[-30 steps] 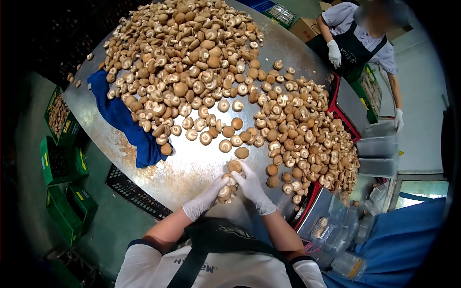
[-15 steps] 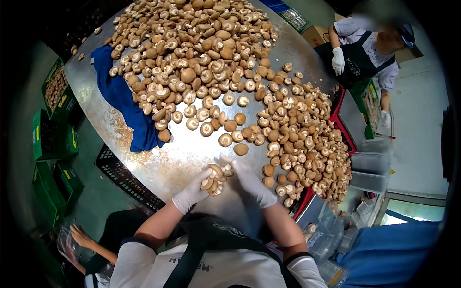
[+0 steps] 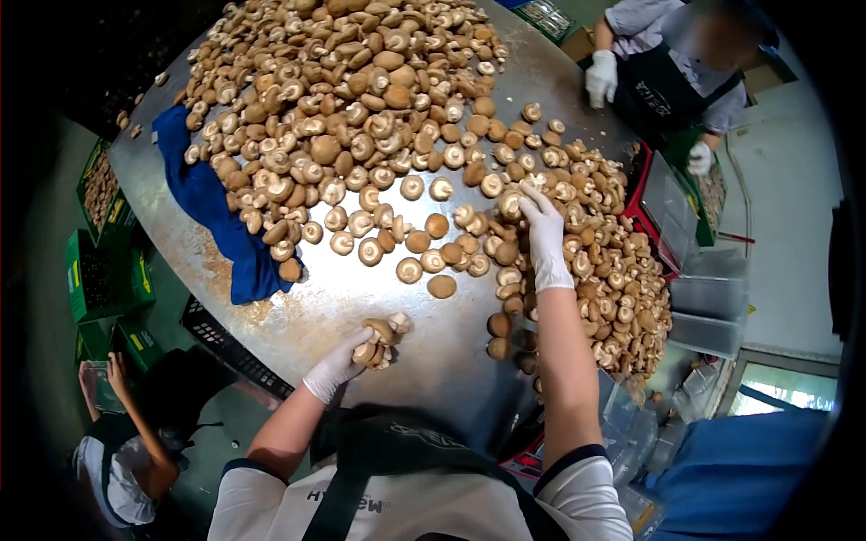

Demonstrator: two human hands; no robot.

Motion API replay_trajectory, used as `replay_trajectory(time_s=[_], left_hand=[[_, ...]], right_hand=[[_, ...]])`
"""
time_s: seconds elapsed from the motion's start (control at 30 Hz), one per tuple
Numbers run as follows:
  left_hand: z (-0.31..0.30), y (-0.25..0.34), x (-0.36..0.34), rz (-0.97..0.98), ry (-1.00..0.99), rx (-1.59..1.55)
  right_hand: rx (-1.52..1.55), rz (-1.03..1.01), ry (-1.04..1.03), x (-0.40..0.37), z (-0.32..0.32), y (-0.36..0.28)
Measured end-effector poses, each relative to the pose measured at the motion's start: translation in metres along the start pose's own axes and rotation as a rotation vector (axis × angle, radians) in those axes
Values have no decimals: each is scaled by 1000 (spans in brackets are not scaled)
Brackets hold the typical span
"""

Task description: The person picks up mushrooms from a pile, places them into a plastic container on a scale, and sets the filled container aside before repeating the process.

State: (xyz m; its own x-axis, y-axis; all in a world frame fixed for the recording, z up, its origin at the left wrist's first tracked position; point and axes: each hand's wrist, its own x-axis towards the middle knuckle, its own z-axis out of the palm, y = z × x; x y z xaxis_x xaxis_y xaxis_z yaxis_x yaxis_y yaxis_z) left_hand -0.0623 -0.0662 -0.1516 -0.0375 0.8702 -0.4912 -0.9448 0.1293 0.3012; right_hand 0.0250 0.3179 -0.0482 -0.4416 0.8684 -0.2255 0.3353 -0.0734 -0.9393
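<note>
My left hand (image 3: 339, 364), in a white glove, is closed around a small cluster of shiitake mushrooms (image 3: 381, 340) above the near part of the metal table (image 3: 361, 279). My gloved right hand (image 3: 544, 230) reaches over the right-hand pile of mushrooms (image 3: 595, 261). Its fingers are closed at a mushroom (image 3: 511, 206) at the pile's left edge. A few loose mushrooms (image 3: 441, 287) lie on the metal between the two hands.
A large mushroom heap (image 3: 343, 90) covers the far table, beside a blue cloth (image 3: 200, 203). Co-workers (image 3: 672, 81) stand at the far right and lower left. Green crates (image 3: 106, 279) stand left; clear plastic containers (image 3: 708, 307) lie right.
My right hand has moved away from my left, up and right to the mushroom pile. My left hand keeps its cluster, slightly further left. The lower-left co-worker now holds up a clear container.
</note>
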Motion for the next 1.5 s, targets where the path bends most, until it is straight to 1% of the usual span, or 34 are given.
replay_trajectory(time_s=[0.07, 0.1, 0.13, 0.2, 0.27, 0.3, 0.37, 0.4, 0.43, 0.47, 0.5, 0.53, 0.6, 0.67, 0.7, 0.73, 0.8, 0.87, 0.93, 0.97, 1.0, 1.07, 1.1, 1.13, 1.17, 1.23, 1.3, 1.33, 1.37, 1.43, 1.47, 1.5], left_hand=[[-12, -2, 4, -29, -40, -34], [-19, -4, 7, -29, -63, -17], [-18, -2, 7, -43, -94, -68], [-14, 3, 6, -70, -149, -174], [-8, 8, 4, -42, -175, -184], [-7, 10, 5, -47, -184, -210], [-11, 8, 5, -60, -203, -261], [-16, 5, 8, -65, -217, -283], [-17, 6, 8, -71, -229, -303], [-17, 6, 7, -43, -223, -303], [-9, 9, 5, -17, -217, -301], [-4, 10, 5, 8, -213, -299], [-4, 9, 7, 20, -196, -278], [-8, 6, 6, 22, -185, -255], [-9, 7, 7, 19, -189, -240], [-10, 8, 8, 15, -195, -227], [-8, 8, 7, 8, -133, -245], [-4, 8, 7, -15, -83, -268], [4, 12, 9, -45, -33, -296], [8, 14, 10, -49, -27, -222], [13, 16, 9, -61, -3, -225], [22, 22, 6, -75, 56, -226], [37, 27, -1, -78, -28, -239], [32, 27, 0, -108, -81, -236], [30, 22, -4, -130, -108, -240], [41, 17, -10, -184, -190, -265], [52, 6, -16, -238, -268, -269], [56, -1, -16, -262, -312, -265], [59, -8, -15, -286, -357, -261], [92, -22, -27, -331, -219, -296], [106, -29, -31, -368, -218, -264], [120, -36, -32, -408, -216, -233]], right_hand=[[131, 49, -26, -18, -12, 0], [392, 144, -58, -22, -17, 8], [530, 129, -118, -24, -23, 16], [888, 187, -200, -28, -31, 17], [1029, 290, -154, -32, -35, 5], [589, -7, -98, -33, -28, 6], [250, 29, -111, -19, -29, -3], [66, 50, -153, -12, -25, -6], [-181, 46, -215, -10, -13, -18], [-541, 14, -242, -15, 2, -27], [-973, -303, -229, -7, 8, 1], [-1124, -219, -275, -12, 24, 5], [-1168, -194, -246, -11, 34, 9], [-888, -336, -249, -3, 20, 28], [-789, -295, -234, -3, 18, 24], [-497, -70, -219, -9, 14, 17], [-370, -81, -97, -19, 4, 17], [-88, 8, -50, -36, -5, 18], [111, 79, -38, -65, -11, 9], [164, 132, -30, -82, -10, 5], [296, 155, -80, -95, -11, 11], [515, 273, -127, -118, -10, 36], [523, 282, -179, -134, -8, 41], [532, 286, -232, -153, -4, 40], [653, 389, -247, -172, 0, 37], [320, 253, -292, -201, -1, 83], [292, 210, -283, -239, 0, 75], [252, 99, -311, -258, -4, 62], [657, 277, -343, -271, -8, 58], [635, 253, -270, -297, -30, 51], [627, 245, -235, -309, -41, 48], [625, 235, -263, -321, -57, 47]])
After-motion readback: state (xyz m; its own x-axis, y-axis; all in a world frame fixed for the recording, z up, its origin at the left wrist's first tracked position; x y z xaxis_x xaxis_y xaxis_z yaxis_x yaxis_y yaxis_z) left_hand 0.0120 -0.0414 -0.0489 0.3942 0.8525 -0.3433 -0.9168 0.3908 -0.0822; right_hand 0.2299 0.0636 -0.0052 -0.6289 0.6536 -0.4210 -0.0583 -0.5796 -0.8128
